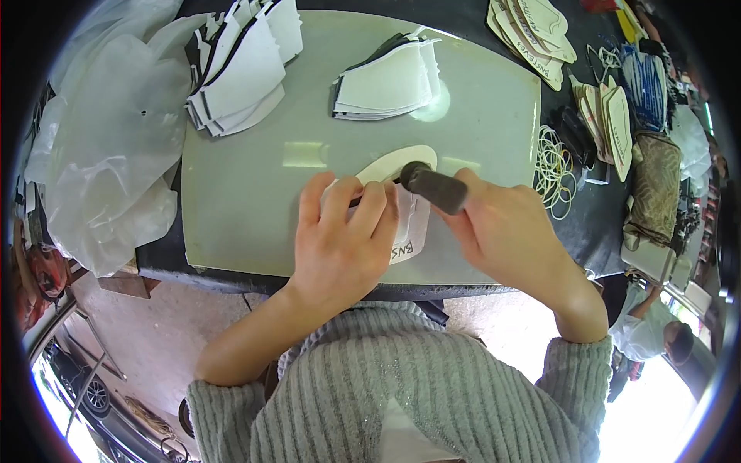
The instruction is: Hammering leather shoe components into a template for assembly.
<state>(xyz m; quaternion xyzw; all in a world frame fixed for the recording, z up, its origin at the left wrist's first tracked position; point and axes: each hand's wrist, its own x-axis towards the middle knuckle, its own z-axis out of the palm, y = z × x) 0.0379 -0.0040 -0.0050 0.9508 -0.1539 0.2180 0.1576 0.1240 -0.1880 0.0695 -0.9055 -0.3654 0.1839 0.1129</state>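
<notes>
A cream card template (409, 158) lies on the grey table mat (247, 208), and its lower part (417, 224) bears handwriting. My left hand (340, 228) presses down on it with bent fingertips. Under those fingers a thin dark edge shows; the piece it belongs to is mostly hidden. In my right hand (505, 220) is a dark cylindrical tool (436, 185), gripped over the template's right side. Its working tip is out of sight, so its exact kind does not show. Beyond my hands sits a stack of white cut pieces with dark backs (386, 81).
Another stack of white pieces (243, 77) stands at the far left, beside large clear plastic bags (116, 131). On the right are coiled cream cord (554, 171), several cream templates (532, 35) and a patterned brown bundle (654, 185). The table's front edge (231, 279) runs before me.
</notes>
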